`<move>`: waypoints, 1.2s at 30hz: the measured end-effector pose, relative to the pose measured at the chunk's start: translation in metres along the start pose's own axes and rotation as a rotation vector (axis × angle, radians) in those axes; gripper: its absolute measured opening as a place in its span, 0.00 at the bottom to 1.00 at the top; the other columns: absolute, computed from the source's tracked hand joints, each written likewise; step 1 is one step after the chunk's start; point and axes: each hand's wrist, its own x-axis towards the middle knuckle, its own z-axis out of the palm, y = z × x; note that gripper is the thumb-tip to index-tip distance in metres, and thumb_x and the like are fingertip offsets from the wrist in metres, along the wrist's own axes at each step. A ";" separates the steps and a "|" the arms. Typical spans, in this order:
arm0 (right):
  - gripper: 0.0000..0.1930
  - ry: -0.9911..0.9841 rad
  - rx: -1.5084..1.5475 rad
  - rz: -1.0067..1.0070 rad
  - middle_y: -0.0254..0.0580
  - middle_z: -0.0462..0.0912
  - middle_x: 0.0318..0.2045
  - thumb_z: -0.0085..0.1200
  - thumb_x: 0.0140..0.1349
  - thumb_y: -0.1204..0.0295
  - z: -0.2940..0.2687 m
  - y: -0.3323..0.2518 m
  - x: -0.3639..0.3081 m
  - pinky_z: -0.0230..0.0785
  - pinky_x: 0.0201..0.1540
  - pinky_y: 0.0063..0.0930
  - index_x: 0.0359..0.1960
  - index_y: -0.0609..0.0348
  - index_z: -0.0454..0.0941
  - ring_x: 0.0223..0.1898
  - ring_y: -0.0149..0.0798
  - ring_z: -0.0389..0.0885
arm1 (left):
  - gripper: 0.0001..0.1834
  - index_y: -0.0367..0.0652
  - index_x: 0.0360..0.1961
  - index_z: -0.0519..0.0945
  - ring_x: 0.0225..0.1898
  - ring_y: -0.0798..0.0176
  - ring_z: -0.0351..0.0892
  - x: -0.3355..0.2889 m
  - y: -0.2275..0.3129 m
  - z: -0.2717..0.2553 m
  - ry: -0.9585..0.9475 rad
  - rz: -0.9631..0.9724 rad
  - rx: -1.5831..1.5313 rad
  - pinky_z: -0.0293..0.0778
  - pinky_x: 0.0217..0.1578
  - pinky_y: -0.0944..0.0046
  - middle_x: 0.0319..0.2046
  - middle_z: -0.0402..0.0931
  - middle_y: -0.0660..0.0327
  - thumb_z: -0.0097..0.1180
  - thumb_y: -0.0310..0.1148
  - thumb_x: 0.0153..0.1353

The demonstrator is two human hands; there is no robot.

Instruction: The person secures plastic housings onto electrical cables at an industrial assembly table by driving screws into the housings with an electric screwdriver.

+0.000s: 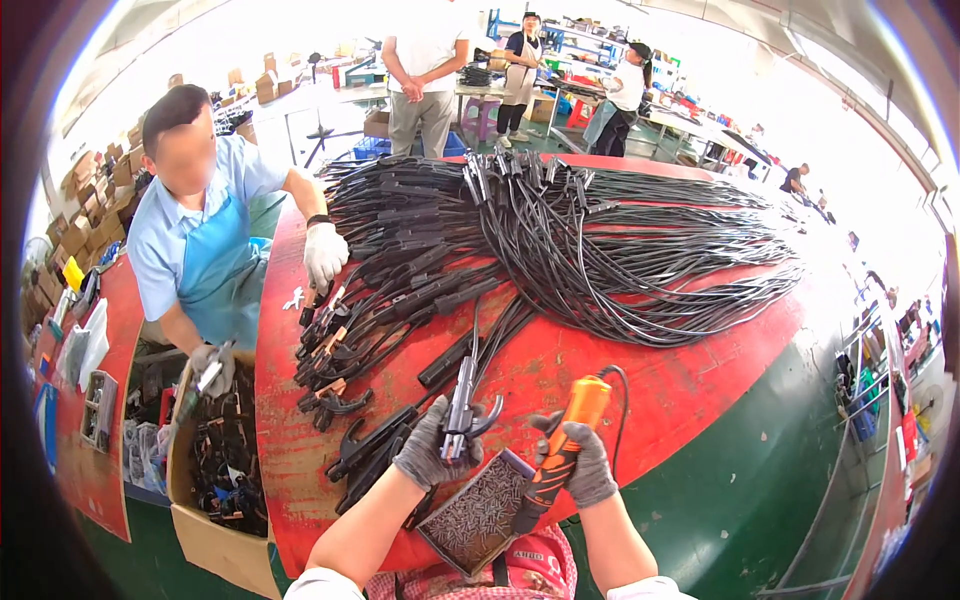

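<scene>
My left hand (425,447), in a grey glove, is closed around a black plastic cable handle (462,400) with a curved hook-like lever at its side. A thin black cable runs up from its top toward the pile. My right hand (592,470), also gloved, grips an orange and black electric screwdriver (585,405), its cord looping off the upper end. The screwdriver's dark tip points down over the right side of a tray (520,461) of small metal screws (480,515). More black handles (370,445) lie left of my left forearm.
Bundled black cables (600,260) cover much of the red table (690,370). At the left, a co-worker in a blue apron (215,240) reaches one white-gloved hand (325,255) to the handles. The other holds a part above a cardboard box (225,545). Other people stand farther back.
</scene>
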 end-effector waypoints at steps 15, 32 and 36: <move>0.26 0.051 -0.258 -0.684 0.51 0.74 0.33 0.63 0.42 0.67 0.013 0.017 -0.077 0.73 0.30 0.36 0.42 0.58 0.63 0.27 0.42 0.77 | 0.21 0.39 0.37 0.75 0.44 0.49 0.71 0.007 -0.048 0.000 -0.221 0.060 -0.793 0.67 0.48 0.50 0.45 0.67 0.44 0.55 0.46 0.50; 0.26 0.068 -0.308 -0.714 0.50 0.75 0.35 0.64 0.44 0.66 -0.001 0.036 -0.066 0.72 0.35 0.35 0.43 0.58 0.64 0.29 0.39 0.77 | 0.12 0.48 0.25 0.70 0.15 0.73 0.68 0.007 -0.042 -0.025 0.182 0.091 -0.100 0.66 0.13 0.74 0.18 0.69 0.66 0.60 0.40 0.50; 0.26 0.090 -0.238 -0.723 0.48 0.73 0.34 0.63 0.43 0.67 0.010 0.027 -0.068 0.74 0.32 0.34 0.43 0.56 0.63 0.27 0.40 0.77 | 0.13 0.46 0.22 0.71 0.15 0.72 0.68 0.009 -0.041 -0.020 0.127 0.039 -0.217 0.66 0.13 0.74 0.18 0.69 0.65 0.61 0.40 0.49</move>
